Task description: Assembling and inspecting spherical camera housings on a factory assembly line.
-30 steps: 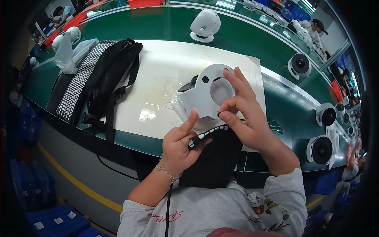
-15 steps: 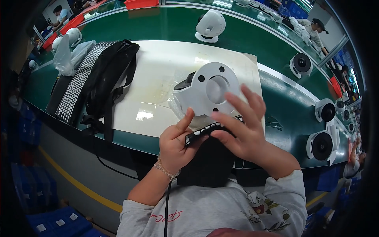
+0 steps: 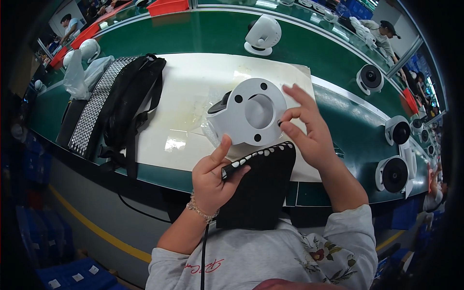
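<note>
A white fan-like unit (image 3: 227, 126) lies tipped over on the pale work mat, its round underside with a central recess turned up towards me. Black round pads sit around that recess. My right hand (image 3: 307, 128) pinches a small black round pad (image 3: 280, 123) between thumb and forefinger at the right rim of the underside, other fingers lifted. With my left hand (image 3: 212, 176) I grip the rolled edge of a black sheet (image 3: 261, 186) lined with white dots, which hangs down in front of me. The left thumb points up beside the unit's lower edge.
The pale mat (image 3: 181, 96) lies on a green bench (image 3: 208, 29). At left are a white-dotted black sheet (image 3: 96, 104), black strapped fabric (image 3: 135, 96) and a plastic bag (image 3: 77, 79). Similar white units stand at the back (image 3: 263, 36) and right (image 3: 391, 174). Other people work farther off.
My right hand has moved from above the dotted sheet to the unit's right rim, closing on a black pad. The left hand still holds the sheet, now more exposed.
</note>
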A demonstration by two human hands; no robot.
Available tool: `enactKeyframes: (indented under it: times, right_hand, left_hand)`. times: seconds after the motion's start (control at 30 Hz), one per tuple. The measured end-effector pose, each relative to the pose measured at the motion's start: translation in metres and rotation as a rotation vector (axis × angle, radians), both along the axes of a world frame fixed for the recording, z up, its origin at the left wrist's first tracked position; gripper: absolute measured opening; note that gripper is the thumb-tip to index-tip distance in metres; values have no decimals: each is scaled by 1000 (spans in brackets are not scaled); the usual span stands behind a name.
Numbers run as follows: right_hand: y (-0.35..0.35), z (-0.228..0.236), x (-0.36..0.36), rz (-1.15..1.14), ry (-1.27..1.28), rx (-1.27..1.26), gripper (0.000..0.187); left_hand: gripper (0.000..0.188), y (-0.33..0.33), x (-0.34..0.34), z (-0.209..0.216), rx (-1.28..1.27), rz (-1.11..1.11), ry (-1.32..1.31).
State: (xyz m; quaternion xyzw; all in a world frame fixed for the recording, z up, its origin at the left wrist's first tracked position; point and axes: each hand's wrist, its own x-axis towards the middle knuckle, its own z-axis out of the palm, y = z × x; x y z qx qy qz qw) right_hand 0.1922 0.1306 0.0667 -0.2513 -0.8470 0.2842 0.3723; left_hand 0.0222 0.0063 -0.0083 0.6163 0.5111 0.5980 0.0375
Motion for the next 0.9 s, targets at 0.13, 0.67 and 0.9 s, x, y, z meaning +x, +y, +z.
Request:
enactKeyframes:
  times: [0.13,0.67,0.9]
  right_hand:
    - [-3,-1,6,-35,-80,131,12]
    - [25,3,-4,207,219,-1026,48]
    - [113,30,43,-223,23,-501,33]
  left_hand:
    - [20,1,1,4,14,-20,-16]
    - [18,-1,-3,1,24,-94,-14]
    - [30,-5,-2,1,-74,-42,8]
